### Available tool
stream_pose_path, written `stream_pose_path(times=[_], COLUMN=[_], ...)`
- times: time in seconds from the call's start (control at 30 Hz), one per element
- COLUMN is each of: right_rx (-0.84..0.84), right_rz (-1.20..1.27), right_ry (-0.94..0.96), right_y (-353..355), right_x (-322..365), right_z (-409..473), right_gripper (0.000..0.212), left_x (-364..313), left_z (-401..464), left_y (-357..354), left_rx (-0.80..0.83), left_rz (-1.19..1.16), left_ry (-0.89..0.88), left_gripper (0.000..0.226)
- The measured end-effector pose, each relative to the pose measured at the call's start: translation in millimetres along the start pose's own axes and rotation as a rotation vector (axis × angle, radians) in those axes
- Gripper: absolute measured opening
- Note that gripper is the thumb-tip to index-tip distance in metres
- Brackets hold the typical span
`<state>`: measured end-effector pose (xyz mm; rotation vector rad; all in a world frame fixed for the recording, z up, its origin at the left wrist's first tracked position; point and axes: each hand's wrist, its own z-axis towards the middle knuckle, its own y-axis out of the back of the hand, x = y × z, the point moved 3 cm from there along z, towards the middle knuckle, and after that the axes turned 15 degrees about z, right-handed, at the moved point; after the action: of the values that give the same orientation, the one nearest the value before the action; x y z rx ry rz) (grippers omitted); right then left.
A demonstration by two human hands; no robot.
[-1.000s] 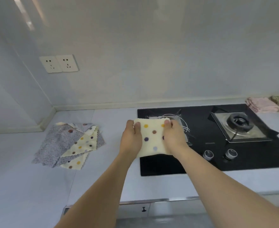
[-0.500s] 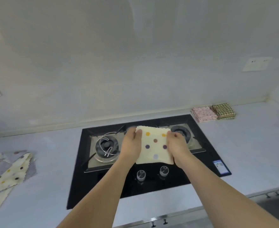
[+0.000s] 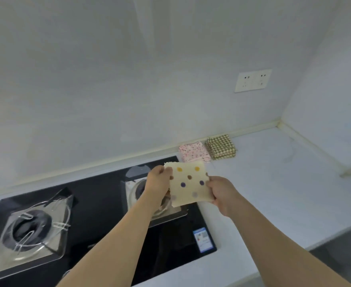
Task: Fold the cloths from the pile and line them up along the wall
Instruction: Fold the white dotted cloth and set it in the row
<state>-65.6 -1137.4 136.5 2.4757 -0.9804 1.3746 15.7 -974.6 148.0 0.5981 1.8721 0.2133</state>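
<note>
A folded cream cloth with coloured dots hangs in the air over the right burner of the hob. My left hand pinches its left edge and my right hand pinches its right edge. Against the wall behind it lie two folded cloths side by side: a pink patterned one and, to its right, a green checked one. The pile of unfolded cloths is out of view.
A black gas hob with two burners fills the counter's left and middle. White counter extends right to a corner wall. A double socket sits on the back wall above the folded cloths.
The view has swung right, away from the pile. Both hands have carried the dotted cloth rightward across the hob, closer to the two folded cloths by the wall.
</note>
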Motion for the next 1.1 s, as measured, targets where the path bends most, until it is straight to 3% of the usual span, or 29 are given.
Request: stream_pose_path(times=[0.13,0.27,0.37,0.6,0.87,1.03,1.1], right_rx=[-0.026,-0.065,-0.149,-0.216,-0.193,-0.203,-0.189], right_rz=[-0.082,-0.079,-0.084,-0.152,-0.393,-0.541,-0.572], right_ry=[0.044,0.110,0.142,0.188,0.121,0.143,0.170], right_y=[56,95,130,212,245,258,258], right_x=[48,93,127,197,188,176,179], right_z=[33,71,109,259,406,431,424], right_gripper=[0.033,0.036,0.035,0.030,0.026,0.019,0.029], left_x=[-39,-88,-126,-194,-184,-180,-184], left_z=[12,46,83,192,310,330,321], left_y=[-57,-106,-154,-285,-378,-399,-393], left_rx=[0.089,0.145,0.211,0.213,0.113,0.108,0.071], left_rz=[-0.030,0.005,0.058,0.166,0.381,0.579,0.693], left_ry=[0.041,0.005,-0.034,-0.023,0.117,0.128,0.068], left_gripper=[0.013,0.021,0.011,0.017,0.021,0.018,0.015])
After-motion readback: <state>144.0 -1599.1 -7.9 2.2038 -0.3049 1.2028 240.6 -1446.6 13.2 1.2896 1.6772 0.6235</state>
